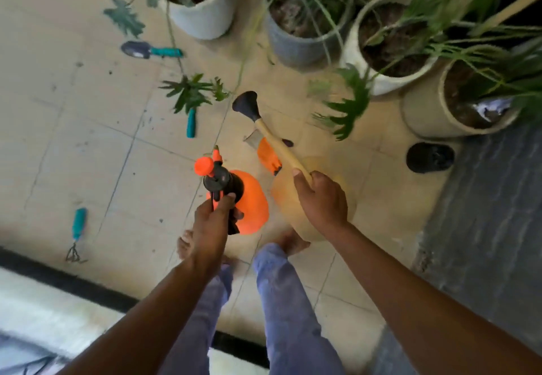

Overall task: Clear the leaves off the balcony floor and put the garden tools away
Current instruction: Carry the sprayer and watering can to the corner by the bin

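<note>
Item: orange pressure sprayer (249,201). You carry it in your left hand (211,222), fingers curled round the black-and-orange trigger handle at its top, so the tank hangs clear of the balcony floor (73,140) above your feet. The tank looks like rigid plastic; how heavy it is depends on how much water it holds, which cannot be seen. The handle is probably the safest hold, the smooth round tank the poorest.

Item: watering can (293,198), pale tan, just right of the sprayer. Your right hand (319,198) is closed over its top; its long spout with a dark rose points away from you. The body is blurred, so whether it holds water cannot be told. Judged stiff and light if dry, liable to slosh if not.

Item: orange dustpan-like piece (268,156), beyond the sprayer, partly hidden behind the spout.

Items still on the floor, relative to the sprayer: teal-handled trowel (151,50) far beyond and to the left; a second teal handle (191,123) nearer, beyond-left, its head under a fallen leaf (187,93); a teal hand rake (76,234) well to the left. Take these by their handles.

Beyond and right: potted plants (308,37) in a row, and a dark shoe (430,157) on the floor.
</note>
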`<action>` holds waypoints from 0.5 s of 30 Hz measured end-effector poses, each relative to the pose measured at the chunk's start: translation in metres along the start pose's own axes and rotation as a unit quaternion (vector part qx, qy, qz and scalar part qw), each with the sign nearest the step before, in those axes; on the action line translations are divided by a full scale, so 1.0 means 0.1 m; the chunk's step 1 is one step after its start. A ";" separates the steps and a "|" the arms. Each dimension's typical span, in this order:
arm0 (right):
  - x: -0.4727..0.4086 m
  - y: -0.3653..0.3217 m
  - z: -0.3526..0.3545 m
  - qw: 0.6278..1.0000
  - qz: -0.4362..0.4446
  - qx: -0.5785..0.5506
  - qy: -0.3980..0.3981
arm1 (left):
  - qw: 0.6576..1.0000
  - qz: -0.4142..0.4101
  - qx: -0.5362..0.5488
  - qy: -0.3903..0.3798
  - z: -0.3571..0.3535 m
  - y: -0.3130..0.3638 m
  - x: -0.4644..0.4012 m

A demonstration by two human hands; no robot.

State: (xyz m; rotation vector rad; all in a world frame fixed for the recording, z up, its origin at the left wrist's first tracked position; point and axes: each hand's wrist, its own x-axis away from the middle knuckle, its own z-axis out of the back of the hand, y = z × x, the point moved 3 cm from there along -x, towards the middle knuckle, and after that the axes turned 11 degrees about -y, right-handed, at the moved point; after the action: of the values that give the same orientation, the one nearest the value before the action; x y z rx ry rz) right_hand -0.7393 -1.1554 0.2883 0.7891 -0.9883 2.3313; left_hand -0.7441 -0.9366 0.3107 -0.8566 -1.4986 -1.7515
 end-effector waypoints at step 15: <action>0.09 -1.71 -1.52 0.988 0.080 0.018 -0.131 | 0.975 -0.010 0.159 0.156 2.10 -0.55 0.13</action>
State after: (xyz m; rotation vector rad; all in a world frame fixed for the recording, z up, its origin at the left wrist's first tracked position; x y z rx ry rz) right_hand -0.6873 -0.9327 0.2891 1.0881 -1.1592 2.4305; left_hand -0.7851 -0.7233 0.3174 -0.3844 -1.5197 -1.5196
